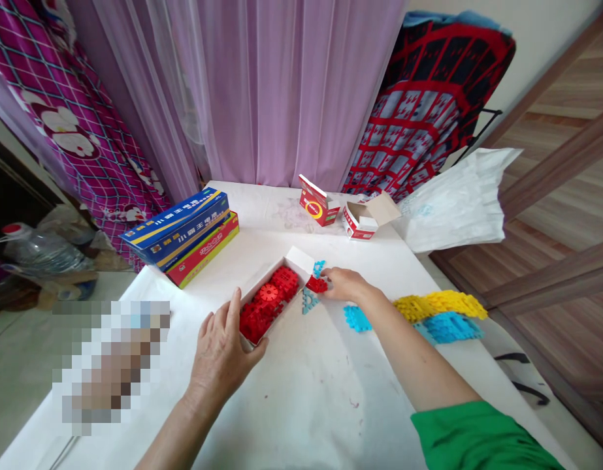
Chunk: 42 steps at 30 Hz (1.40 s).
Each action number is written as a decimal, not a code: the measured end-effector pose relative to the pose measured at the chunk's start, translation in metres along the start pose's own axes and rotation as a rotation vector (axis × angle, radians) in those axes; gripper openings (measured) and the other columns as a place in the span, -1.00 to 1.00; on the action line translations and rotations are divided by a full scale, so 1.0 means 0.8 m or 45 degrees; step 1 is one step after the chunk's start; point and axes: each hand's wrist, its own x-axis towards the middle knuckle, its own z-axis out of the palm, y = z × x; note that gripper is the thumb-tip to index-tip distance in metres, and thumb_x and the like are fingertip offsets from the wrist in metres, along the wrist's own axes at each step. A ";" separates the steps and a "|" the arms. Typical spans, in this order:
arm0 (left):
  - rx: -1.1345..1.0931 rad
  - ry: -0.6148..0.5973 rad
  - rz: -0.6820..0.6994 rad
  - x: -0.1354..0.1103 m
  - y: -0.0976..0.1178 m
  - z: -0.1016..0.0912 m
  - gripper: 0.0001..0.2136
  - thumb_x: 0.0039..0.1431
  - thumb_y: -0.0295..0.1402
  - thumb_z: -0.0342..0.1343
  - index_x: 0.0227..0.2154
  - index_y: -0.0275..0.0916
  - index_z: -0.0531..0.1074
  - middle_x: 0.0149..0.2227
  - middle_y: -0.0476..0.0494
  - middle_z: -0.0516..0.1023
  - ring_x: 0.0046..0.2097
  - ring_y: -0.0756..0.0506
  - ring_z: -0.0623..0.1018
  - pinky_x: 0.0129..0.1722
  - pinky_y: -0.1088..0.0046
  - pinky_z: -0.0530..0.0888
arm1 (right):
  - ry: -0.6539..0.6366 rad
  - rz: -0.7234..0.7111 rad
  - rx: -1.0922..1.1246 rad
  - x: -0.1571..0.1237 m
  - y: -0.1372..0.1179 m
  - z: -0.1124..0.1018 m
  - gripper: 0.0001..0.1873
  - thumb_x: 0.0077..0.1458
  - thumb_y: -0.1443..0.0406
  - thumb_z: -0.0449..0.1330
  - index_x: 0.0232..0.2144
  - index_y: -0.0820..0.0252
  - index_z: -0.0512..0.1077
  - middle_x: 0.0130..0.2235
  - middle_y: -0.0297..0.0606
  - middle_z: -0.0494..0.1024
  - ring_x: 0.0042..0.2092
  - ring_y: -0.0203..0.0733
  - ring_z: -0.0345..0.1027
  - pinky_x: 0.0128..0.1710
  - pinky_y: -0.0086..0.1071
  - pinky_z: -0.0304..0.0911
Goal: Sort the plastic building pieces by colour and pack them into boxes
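Observation:
A small white box (295, 261) lies open on the white table (306, 391), filled with several red plastic snowflake pieces (268, 301). My left hand (223, 349) grips the near end of that box, thumb on its right side. My right hand (345, 284) pinches a red piece (317, 284) just past the box's right edge. Light blue pieces (309, 300) lie under and beside that hand, and another blue one (357, 318) sits near my forearm.
Yellow pieces (441, 304) and more blue pieces (445, 326) are heaped at the table's right edge. Stacked blue and red boxes (183, 232) sit back left, two small open red cartons (340, 212) at the back, a white bag (458, 202) back right. Pink curtains hang behind.

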 end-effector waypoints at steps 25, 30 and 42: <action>0.001 -0.057 -0.025 -0.005 -0.013 -0.009 -0.11 0.08 -0.14 0.13 0.35 -0.26 -0.24 0.12 -0.40 0.37 0.12 -0.33 0.42 0.10 -0.02 0.34 | 0.327 -0.445 -0.140 -0.013 -0.120 -0.075 -0.67 0.06 0.20 0.22 -0.10 0.11 0.39 -0.09 -0.20 0.53 -0.07 -0.10 0.41 -0.17 -0.37 0.21; 0.020 -0.017 -0.007 -0.005 -0.014 -0.007 -0.12 0.07 -0.14 0.13 0.35 -0.27 -0.22 0.11 -0.40 0.38 0.11 -0.33 0.43 0.09 -0.01 0.35 | 0.373 -0.456 -0.108 -0.008 -0.115 -0.076 -0.66 0.06 0.19 0.24 -0.10 0.12 0.42 -0.06 -0.21 0.52 -0.05 -0.12 0.40 -0.15 -0.38 0.22; -0.054 -0.079 -0.035 -0.004 -0.019 -0.007 -0.07 0.02 -0.19 0.16 0.36 -0.20 -0.25 0.16 -0.38 0.34 0.18 -0.31 0.37 0.20 -0.08 0.21 | 0.174 0.137 0.064 0.002 -0.030 -0.041 -0.70 0.06 0.19 0.14 -0.16 0.10 0.52 -0.12 -0.16 0.61 -0.09 -0.04 0.47 -0.22 -0.31 0.25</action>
